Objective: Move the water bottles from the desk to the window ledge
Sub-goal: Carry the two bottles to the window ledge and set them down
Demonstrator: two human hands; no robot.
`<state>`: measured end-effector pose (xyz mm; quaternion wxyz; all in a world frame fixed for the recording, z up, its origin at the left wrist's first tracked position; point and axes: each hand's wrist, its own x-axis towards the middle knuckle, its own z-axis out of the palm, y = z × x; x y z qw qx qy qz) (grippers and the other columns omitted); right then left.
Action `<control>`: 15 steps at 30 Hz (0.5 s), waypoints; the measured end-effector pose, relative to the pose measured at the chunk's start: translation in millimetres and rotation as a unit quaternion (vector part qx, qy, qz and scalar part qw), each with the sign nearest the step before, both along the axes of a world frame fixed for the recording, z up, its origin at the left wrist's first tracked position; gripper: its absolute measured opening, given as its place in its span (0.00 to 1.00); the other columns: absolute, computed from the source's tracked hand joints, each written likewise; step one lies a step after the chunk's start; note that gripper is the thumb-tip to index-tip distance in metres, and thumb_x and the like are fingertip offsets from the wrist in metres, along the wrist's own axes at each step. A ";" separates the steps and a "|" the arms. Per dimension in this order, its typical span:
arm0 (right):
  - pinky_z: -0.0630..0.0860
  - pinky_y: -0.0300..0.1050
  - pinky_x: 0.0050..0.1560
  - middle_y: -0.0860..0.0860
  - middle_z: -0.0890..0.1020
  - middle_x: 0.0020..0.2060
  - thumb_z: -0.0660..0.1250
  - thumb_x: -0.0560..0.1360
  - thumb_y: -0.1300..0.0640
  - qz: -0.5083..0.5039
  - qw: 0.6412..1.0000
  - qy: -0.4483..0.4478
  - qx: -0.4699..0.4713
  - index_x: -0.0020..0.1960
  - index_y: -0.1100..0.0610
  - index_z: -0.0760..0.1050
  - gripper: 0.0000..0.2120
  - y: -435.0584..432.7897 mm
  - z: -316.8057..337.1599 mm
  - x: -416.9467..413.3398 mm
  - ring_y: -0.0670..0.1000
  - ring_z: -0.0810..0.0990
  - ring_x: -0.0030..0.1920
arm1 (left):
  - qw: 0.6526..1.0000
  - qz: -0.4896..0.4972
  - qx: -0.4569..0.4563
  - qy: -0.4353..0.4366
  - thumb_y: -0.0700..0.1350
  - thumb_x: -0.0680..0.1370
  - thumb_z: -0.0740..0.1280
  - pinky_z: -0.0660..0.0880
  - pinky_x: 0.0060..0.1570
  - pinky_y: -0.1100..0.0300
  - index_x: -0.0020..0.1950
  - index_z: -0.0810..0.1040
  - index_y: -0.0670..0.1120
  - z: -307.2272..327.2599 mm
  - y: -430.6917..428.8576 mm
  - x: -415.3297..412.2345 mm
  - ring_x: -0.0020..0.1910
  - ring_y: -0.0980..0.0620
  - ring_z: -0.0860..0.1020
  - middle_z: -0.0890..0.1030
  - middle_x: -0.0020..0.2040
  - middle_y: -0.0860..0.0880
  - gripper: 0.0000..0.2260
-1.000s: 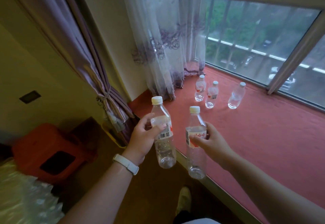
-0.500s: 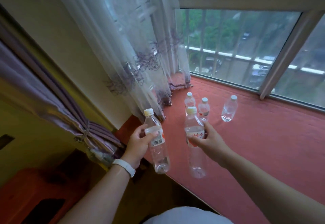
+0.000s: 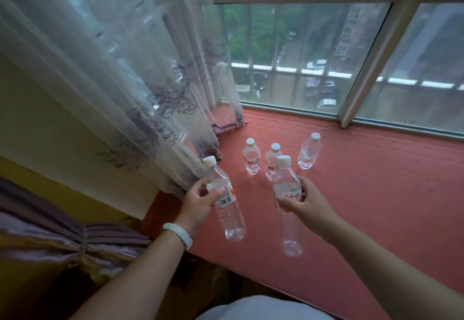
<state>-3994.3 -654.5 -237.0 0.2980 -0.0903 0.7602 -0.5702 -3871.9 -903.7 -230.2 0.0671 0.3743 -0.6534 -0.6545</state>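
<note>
My left hand point(image 3: 198, 200) grips a clear water bottle point(image 3: 227, 209) with a white cap and a barcode label, tilted, held above the near left part of the red window ledge point(image 3: 364, 194). My right hand point(image 3: 305, 201) holds a second clear bottle point(image 3: 287, 221) around its red-and-white label, also in the air over the ledge. Three more clear bottles stand upright on the ledge behind them: a left one point(image 3: 251, 158), a middle one point(image 3: 271, 161) partly hidden by the held bottle, and a right one point(image 3: 309, 151).
A sheer white curtain point(image 3: 140, 88) with purple embroidery hangs down to the ledge's left end, close to my left hand. A purple drape point(image 3: 62, 241) is tied back at lower left. The window glass point(image 3: 296, 55) and its frame bound the ledge at the back.
Both hands have carried their bottles forward over the ledge, closer to the three standing bottles. The view has swung up and toward the window; the red stool is out of sight.
</note>
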 end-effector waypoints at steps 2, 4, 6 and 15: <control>0.82 0.48 0.51 0.50 0.85 0.50 0.77 0.70 0.56 -0.028 0.999 -0.002 0.018 0.65 0.50 0.72 0.26 -13.8 -3.8 -1.8 0.50 0.85 0.50 | 0.999 -0.030 0.005 -0.009 0.48 0.67 0.78 0.80 0.56 0.49 0.58 0.79 0.48 -8.3 -18.7 -14.3 0.54 0.44 0.83 0.84 0.54 0.45 0.22; 0.81 0.43 0.46 0.50 0.85 0.50 0.77 0.70 0.57 -0.047 0.998 -0.002 0.036 0.66 0.51 0.71 0.27 -30.4 -7.9 -3.5 0.48 0.85 0.48 | 0.998 -0.062 0.007 -0.016 0.47 0.68 0.78 0.80 0.52 0.53 0.60 0.78 0.47 -18.3 -38.1 -29.9 0.53 0.48 0.82 0.83 0.54 0.45 0.23; 0.81 0.42 0.46 0.50 0.84 0.50 0.78 0.69 0.56 -0.062 0.996 0.003 0.062 0.66 0.52 0.70 0.29 -47.4 -11.0 -6.7 0.47 0.85 0.47 | 0.995 -0.097 0.004 -0.016 0.41 0.71 0.77 0.78 0.47 0.61 0.62 0.75 0.44 -30.4 -56.4 -45.8 0.52 0.51 0.81 0.83 0.55 0.44 0.22; 0.81 0.50 0.55 0.46 0.80 0.53 0.80 0.67 0.56 -0.147 0.979 0.039 0.133 0.64 0.49 0.65 0.32 -102.3 -40.5 -16.1 0.44 0.81 0.51 | 0.979 -0.198 -0.048 -0.021 0.39 0.68 0.79 0.76 0.44 0.66 0.62 0.70 0.44 -75.0 -109.8 -103.6 0.47 0.58 0.79 0.80 0.53 0.47 0.27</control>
